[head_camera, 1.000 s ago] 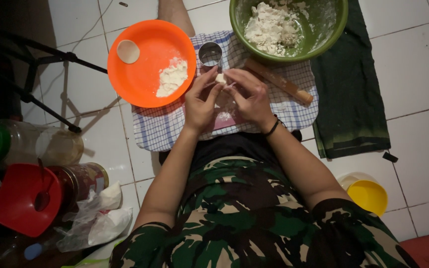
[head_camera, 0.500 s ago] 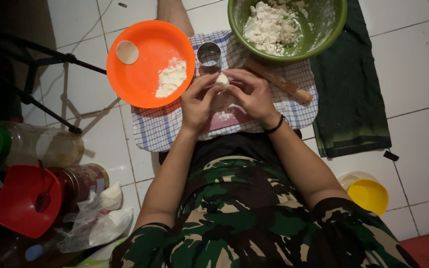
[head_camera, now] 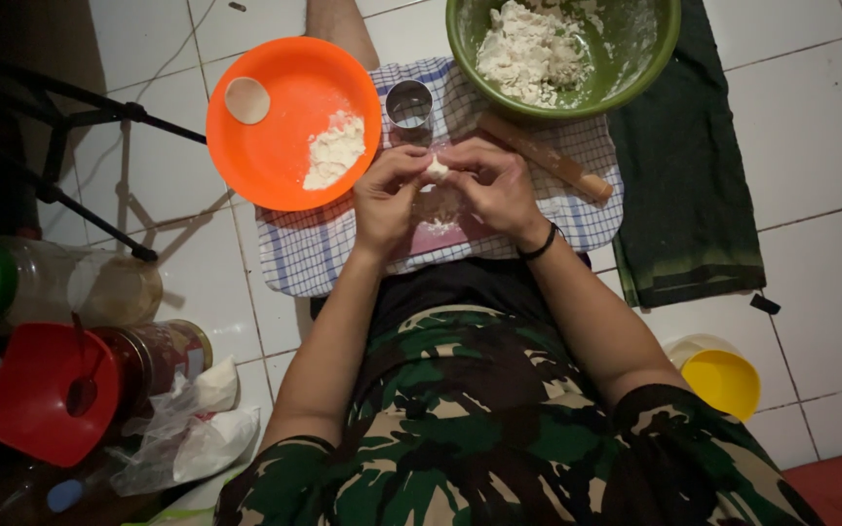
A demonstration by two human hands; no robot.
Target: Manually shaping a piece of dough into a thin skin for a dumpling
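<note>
Both hands met over the checked cloth: left hand and right hand pinched one small dough lump between fingertips. One flat disc lay finished on the orange plate. Green bowl held plenty of dough, so most remained.

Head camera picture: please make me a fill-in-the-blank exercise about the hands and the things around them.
1. Both hands, left hand and right hand, pinch a small white piece of ____ between them.
2. The plate with flour on it is ____ in colour.
3. The big bowl that holds the lump of dough is ____.
4. The wooden rolling pin lies on a checked ____.

Missing words: dough; orange; green; cloth
</note>
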